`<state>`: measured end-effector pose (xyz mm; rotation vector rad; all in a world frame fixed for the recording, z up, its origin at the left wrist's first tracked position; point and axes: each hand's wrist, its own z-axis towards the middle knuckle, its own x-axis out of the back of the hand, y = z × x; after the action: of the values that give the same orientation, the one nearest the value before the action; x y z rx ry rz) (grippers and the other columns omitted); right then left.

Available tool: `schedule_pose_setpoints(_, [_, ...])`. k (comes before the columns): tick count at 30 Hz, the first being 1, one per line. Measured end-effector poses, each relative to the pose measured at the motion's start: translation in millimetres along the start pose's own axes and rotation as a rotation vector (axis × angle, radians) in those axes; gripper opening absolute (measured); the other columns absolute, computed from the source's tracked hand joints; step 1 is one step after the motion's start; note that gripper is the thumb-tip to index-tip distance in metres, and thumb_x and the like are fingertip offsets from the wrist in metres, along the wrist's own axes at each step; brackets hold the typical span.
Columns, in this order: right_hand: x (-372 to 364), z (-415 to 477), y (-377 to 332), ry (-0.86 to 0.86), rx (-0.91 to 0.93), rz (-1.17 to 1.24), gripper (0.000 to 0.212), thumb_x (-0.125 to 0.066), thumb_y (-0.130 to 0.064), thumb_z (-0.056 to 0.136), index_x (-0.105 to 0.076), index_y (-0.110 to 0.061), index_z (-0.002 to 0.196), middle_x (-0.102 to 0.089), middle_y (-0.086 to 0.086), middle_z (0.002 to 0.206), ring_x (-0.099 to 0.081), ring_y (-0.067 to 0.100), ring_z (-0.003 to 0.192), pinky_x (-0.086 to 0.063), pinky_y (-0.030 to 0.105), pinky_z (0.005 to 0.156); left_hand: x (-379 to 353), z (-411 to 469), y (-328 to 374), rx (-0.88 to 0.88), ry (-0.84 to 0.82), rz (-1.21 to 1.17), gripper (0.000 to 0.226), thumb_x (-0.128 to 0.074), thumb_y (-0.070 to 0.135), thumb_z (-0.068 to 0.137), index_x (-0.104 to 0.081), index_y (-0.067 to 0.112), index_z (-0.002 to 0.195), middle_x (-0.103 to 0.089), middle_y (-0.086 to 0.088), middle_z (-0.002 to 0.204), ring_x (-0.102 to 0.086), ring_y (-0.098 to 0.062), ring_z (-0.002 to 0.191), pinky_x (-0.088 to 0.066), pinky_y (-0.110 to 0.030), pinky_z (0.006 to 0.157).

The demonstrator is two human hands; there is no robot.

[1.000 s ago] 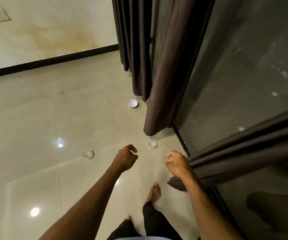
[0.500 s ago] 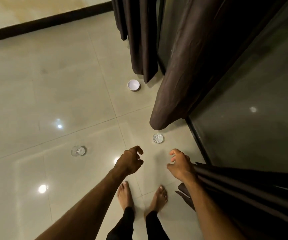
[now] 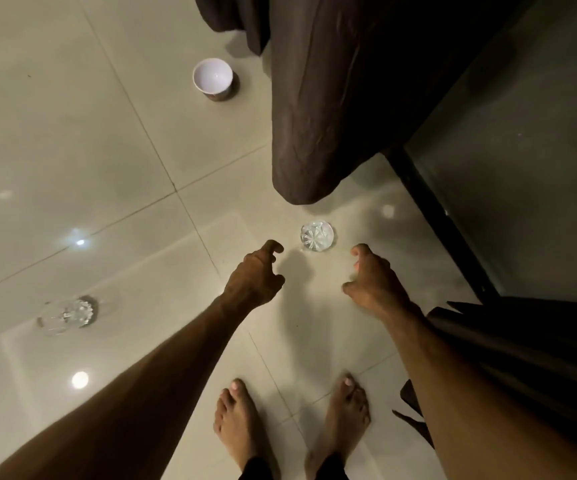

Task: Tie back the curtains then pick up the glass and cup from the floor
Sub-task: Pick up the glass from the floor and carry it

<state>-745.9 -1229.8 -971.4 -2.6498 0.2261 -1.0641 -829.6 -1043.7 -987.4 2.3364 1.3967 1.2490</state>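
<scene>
As the view has dropped closer to the floor (image 3: 72, 133), both hands, left hand (image 3: 254, 277) and right hand (image 3: 375, 284), hover empty with fingers spread beside the glass (image 3: 317, 236); beyond, the cup (image 3: 213, 77) waits near the curtain (image 3: 332, 116).

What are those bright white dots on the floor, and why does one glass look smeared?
Head view: the dots are lamp reflections on the glossy floor tiles; the room is dim. The left glass looks streaked, probably motion blur near the wide lens's edge, while the glass between the left hand and right hand is sharp.
</scene>
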Motion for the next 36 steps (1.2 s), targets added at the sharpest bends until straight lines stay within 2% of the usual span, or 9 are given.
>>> schedule_pose_setpoints(5, [-37.9, 66.5, 12.9, 0.02, 0.042, -0.025, 0.072, -0.067, -0.006, 0.081, -0.03, -0.017, 0.142, -0.05, 0.009, 0.14, -0.052, 0.03, 0.124, -0.047, 0.039, 0.098, -41.5, 61.1, -23.1, -0.018, -0.01, 0.042, 0.067, -0.067, 0.012, 0.08, -0.034, 0.024, 0.137, -0.052, -0.007, 0.136, -0.059, -0.031, 0.103, -0.051, -0.042, 0.085])
schedule_pose_setpoints(9, [-55.9, 108.6, 15.9, 0.068, 0.105, -0.016, 0.078, -0.069, -0.004, 0.079, -0.027, -0.016, 0.144, -0.051, 0.01, 0.137, -0.05, 0.03, 0.124, -0.044, 0.035, 0.09, -65.2, 101.0, -25.0, -0.064, 0.007, -0.004, 0.077, -0.074, 0.013, 0.075, -0.032, 0.022, 0.139, -0.052, -0.009, 0.135, -0.058, -0.034, 0.104, -0.051, -0.045, 0.085])
schedule_pose_setpoints(12, [-66.7, 130.2, 16.2, 0.088, 0.165, 0.0, 0.075, -0.074, -0.004, 0.076, -0.033, -0.018, 0.138, -0.056, 0.008, 0.132, -0.054, 0.03, 0.118, -0.047, 0.034, 0.084, -81.1, 122.8, -23.1, -0.138, 0.041, -0.076, 0.077, -0.079, 0.015, 0.072, -0.036, 0.021, 0.136, -0.057, -0.007, 0.129, -0.057, -0.032, 0.108, -0.05, -0.038, 0.083])
schedule_pose_setpoints(17, [-80.2, 146.6, 12.2, 0.106, 0.24, 0.083, 0.078, -0.082, -0.022, 0.076, -0.037, -0.017, 0.139, -0.057, 0.007, 0.134, -0.055, 0.028, 0.121, -0.051, 0.041, 0.096, -93.9, 142.1, -18.1, -0.167, 0.082, -0.239, 0.078, -0.084, 0.016, 0.069, -0.042, 0.014, 0.134, -0.061, -0.008, 0.124, -0.057, -0.029, 0.111, -0.046, -0.032, 0.089])
schedule_pose_setpoints(20, [-80.6, 146.2, 11.6, 0.123, 0.239, 0.107, 0.077, -0.084, -0.026, 0.075, -0.041, -0.016, 0.137, -0.059, 0.007, 0.133, -0.055, 0.028, 0.121, -0.051, 0.038, 0.096, -92.2, 143.3, -15.8, -0.134, 0.063, -0.303, 0.074, -0.084, 0.014, 0.068, -0.046, 0.012, 0.132, -0.06, -0.009, 0.124, -0.056, -0.026, 0.112, -0.043, -0.026, 0.088])
schedule_pose_setpoints(24, [-67.7, 119.2, 3.9, 0.116, 0.246, 0.106, 0.078, -0.083, -0.026, 0.076, -0.041, -0.013, 0.139, -0.057, 0.008, 0.135, -0.054, 0.026, 0.124, -0.047, 0.032, 0.096, -73.8, 119.8, -6.6, -0.114, 0.04, -0.288, 0.074, -0.084, 0.011, 0.068, -0.046, 0.014, 0.132, -0.059, -0.006, 0.124, -0.053, -0.015, 0.105, -0.04, -0.021, 0.086])
schedule_pose_setpoints(27, [-55.8, 85.9, -3.9, 0.097, 0.22, 0.118, 0.078, -0.084, -0.023, 0.074, -0.041, -0.014, 0.138, -0.058, 0.009, 0.131, -0.055, 0.027, 0.12, -0.048, 0.031, 0.089, -57.9, 88.0, 1.6, -0.086, 0.011, -0.273, 0.076, -0.085, 0.01, 0.066, -0.047, 0.017, 0.132, -0.061, -0.004, 0.123, -0.063, -0.023, 0.099, -0.045, -0.027, 0.086])
schedule_pose_setpoints(31, [-2.0, -5.6, -29.9, 0.054, 0.231, 0.151, 0.075, -0.084, -0.021, 0.074, -0.04, -0.014, 0.134, -0.062, 0.009, 0.126, -0.06, 0.028, 0.114, -0.053, 0.036, 0.087, 0.3, 0.2, 38.4, -0.055, -0.02, -0.271, 0.08, -0.086, 0.009, 0.065, -0.047, 0.019, 0.134, -0.062, -0.003, 0.123, -0.065, -0.027, 0.1, -0.05, -0.039, 0.094])
schedule_pose_setpoints(36, [63.5, -126.6, -60.7, -0.017, 0.216, 0.164, 0.067, -0.08, -0.024, 0.077, -0.037, -0.019, 0.128, -0.062, 0.006, 0.122, -0.061, 0.025, 0.108, -0.052, 0.03, 0.078, 67.2, -123.0, 88.2, -0.054, -0.025, -0.266, 0.081, -0.086, 0.009, 0.065, -0.047, 0.018, 0.135, -0.066, -0.005, 0.115, -0.068, -0.024, 0.091, -0.052, -0.039, 0.091])
